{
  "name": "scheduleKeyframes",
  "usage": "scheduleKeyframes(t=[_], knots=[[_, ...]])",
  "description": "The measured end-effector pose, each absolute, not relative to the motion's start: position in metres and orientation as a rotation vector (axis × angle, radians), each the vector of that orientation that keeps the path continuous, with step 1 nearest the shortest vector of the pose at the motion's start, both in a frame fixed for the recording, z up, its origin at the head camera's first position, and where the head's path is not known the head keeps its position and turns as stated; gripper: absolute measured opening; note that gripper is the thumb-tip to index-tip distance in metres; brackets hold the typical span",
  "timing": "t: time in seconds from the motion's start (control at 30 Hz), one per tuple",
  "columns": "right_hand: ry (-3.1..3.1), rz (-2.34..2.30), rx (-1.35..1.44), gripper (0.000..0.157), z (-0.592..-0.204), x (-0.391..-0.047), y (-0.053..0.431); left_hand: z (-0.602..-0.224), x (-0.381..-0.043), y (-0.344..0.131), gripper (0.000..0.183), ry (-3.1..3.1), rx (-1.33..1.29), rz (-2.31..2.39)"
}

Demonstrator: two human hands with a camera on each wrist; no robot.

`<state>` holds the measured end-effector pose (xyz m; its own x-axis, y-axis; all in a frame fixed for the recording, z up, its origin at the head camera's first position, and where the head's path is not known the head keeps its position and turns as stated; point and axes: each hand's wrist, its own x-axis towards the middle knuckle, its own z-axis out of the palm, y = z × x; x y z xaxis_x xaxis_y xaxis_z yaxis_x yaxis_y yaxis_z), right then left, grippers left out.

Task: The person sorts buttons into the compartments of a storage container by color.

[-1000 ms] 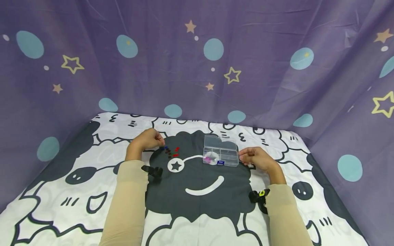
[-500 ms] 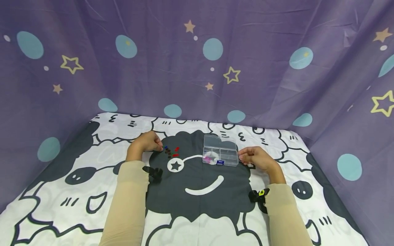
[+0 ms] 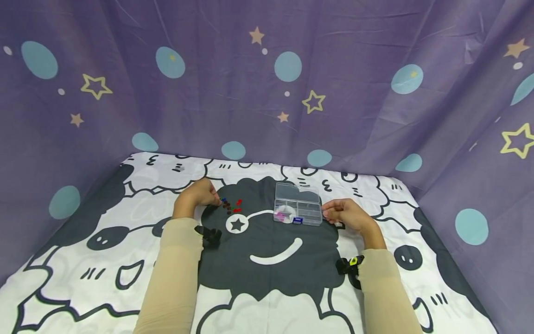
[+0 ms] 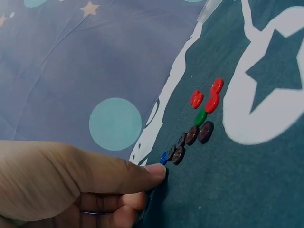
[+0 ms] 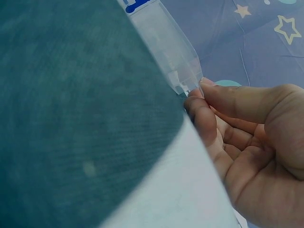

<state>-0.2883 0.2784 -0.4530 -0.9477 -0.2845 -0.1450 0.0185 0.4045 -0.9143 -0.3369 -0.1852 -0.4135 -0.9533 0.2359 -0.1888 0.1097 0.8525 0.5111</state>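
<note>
Curtain (image 3: 250,132): purple backdrop at 12 o'clock, continuing round toward 9 and 3.
Box (image 3: 310,223): clear, centre of the clock; lid (image 3: 288,191) laid back at 12, latch (image 3: 298,221) at 6, pink pieces (image 3: 280,216) in a compartment toward 8.
Right hand (image 3: 347,215): at 3 o'clock, narrow, pinching the box edge between thumb and finger.
Left hand (image 3: 199,193): between 9 and 10 o'clock, fingertips drawn narrow beside the blue button (image 4: 164,158); whether anything is pinched cannot be told.
Buttons: at 9 o'clock, in a loose row; red buttons (image 4: 212,102), one green button (image 4: 200,118), dark buttons (image 4: 206,132), one blue.
Slip hazard: thin, glossy discs probably offer little edge; an off-centre pinch may flick one away.
Scatter hazard: the row is tightly spaced; a sweeping fingertip could push neighbours aside.
Snag hazard: a low pinch may catch the cloth (image 3: 271,278) and shift the whole row.
Tilt hazard: the box looks light; a tug at its 3 o'clock end could skew it or spill the pink pieces.
Oversight hazard: dark discs on a dark patch may be missed.
Cloth print: white cartoon creatures outlined in black; a dark one at centre, with star eye and curved white mouth.
Curtain print: blue ovals, solid and outlined stars; soft vertical folds.
</note>
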Motion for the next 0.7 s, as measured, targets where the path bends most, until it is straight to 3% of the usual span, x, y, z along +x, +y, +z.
scheduleKeyframes(t=[0.7], knots=[[2.390, -1.556, -0.220, 0.027, -0.4526, -0.2881, 0.2772, -0.4141, -0.3376, -0.1838, 0.006, 2.766, 0.357, 0.799]])
